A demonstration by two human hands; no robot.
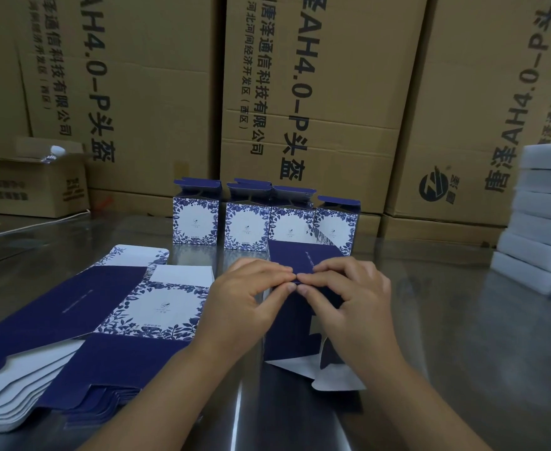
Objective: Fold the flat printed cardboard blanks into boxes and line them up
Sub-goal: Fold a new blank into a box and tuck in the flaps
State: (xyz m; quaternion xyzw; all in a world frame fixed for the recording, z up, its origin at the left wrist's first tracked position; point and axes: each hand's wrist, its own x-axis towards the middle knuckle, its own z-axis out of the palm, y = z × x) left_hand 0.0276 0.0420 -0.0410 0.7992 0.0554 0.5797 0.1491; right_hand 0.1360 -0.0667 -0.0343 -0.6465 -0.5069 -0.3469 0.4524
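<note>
A half-folded navy box [303,258] stands in front of me on the steel table [462,320], its white flaps spread at the near end. My left hand [248,294] and my right hand [349,294] meet on its upper edge, fingertips pinching the fold from both sides. To the left lies a stack of flat blue-and-white printed blanks [88,323]. Behind the held box, several folded boxes [248,226] stand in a row with their top flaps open.
Large brown shipping cartons [316,92] form a wall behind the table. A small open carton [33,187] sits at the far left. White foam blocks [544,216] are stacked at the right edge.
</note>
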